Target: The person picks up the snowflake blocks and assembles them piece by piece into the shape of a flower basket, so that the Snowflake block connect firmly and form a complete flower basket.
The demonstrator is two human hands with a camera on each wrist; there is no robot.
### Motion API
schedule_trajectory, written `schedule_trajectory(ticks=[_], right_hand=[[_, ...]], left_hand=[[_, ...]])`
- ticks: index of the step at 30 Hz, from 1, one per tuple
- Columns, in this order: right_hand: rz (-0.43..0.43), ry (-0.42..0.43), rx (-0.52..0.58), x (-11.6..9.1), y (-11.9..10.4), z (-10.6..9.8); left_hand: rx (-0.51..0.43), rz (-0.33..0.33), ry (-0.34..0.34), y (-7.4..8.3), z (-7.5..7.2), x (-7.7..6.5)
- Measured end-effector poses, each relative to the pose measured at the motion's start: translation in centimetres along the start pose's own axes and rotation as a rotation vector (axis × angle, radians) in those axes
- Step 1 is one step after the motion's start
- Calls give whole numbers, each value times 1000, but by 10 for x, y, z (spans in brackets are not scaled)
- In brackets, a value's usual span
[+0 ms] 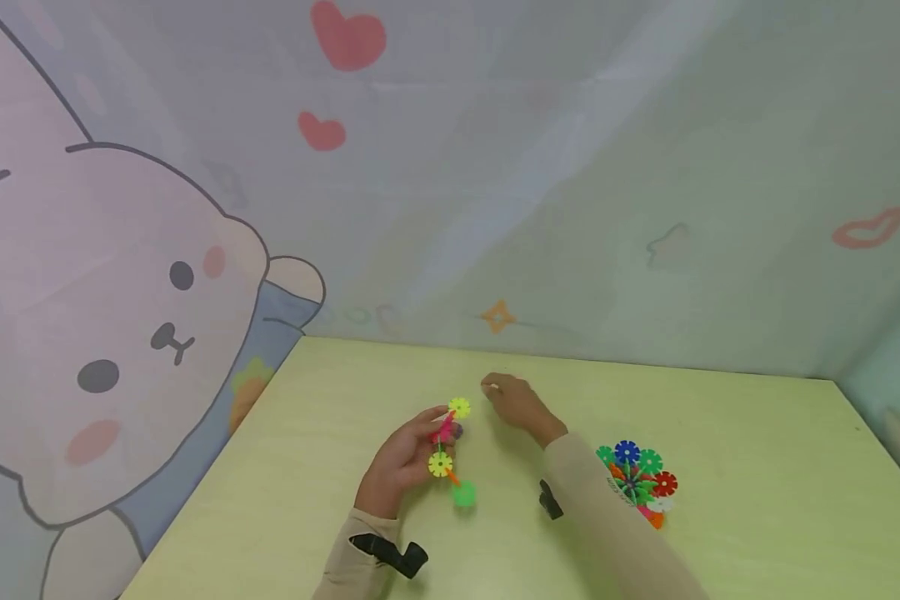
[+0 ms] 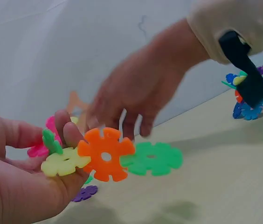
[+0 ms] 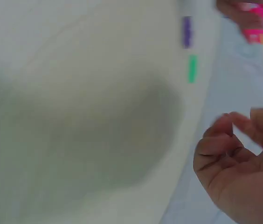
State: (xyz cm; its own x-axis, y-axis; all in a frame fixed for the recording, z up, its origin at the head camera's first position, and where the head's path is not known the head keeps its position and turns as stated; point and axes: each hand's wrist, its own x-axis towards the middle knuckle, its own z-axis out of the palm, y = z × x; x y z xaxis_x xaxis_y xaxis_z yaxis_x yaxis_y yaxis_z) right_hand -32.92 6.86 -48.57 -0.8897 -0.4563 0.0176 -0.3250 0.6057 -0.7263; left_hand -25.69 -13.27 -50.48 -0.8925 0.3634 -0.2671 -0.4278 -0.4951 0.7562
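My left hand holds a chain of notched plastic snowflake discs. Fingers and thumb grip it near its pink disc. In the left wrist view a yellow disc, an orange disc and a green disc slot together edge to edge, with the green one at the free end. A purple disc shows below that hand; whether it joins the chain I cannot tell. Up and to the right, my right hand hangs above the table, fingers loosely bent, with nothing visible in it.
A round cluster of many-coloured snowflake discs sits on the pale yellow table, beside the right forearm and partly behind its sleeve. Behind the table's far edge hangs a printed cloth backdrop. Each wrist wears a black strap mount.
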Motion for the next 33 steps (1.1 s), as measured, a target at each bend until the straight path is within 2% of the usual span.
schedule_trajectory(ticks=[3, 7, 9, 13, 18, 22, 24, 26, 29, 33], right_hand=[[-100, -43, -166, 0, 11, 14], [-208, -95, -282, 3, 10, 31], [-207, -105, -335, 4, 9, 38], [-191, -136, -350, 3, 3, 44], [-178, -131, -195, 2, -2, 41], [-110, -25, 26, 3, -5, 30], [-100, 28, 174, 2, -8, 22], [-116, 49, 275, 0, -11, 14], [-183, 25, 307, -5, -16, 5], [-318, 7, 207, -10, -19, 2]], left_hand=[[-61, -37, 10, 3, -2, -1], [-89, -78, 28, 11, -3, -4], [-88, -90, 46, 14, -4, -6], [-91, -104, 49, 18, -7, -7], [-54, -61, 18, 20, -6, -4], [-34, -49, 6, 19, -6, -2], [-45, -68, 2, 19, -6, -2], [-64, -85, 7, 19, -4, -1], [-70, -87, 32, 19, -1, 0], [-29, -36, 82, 18, 5, 1]])
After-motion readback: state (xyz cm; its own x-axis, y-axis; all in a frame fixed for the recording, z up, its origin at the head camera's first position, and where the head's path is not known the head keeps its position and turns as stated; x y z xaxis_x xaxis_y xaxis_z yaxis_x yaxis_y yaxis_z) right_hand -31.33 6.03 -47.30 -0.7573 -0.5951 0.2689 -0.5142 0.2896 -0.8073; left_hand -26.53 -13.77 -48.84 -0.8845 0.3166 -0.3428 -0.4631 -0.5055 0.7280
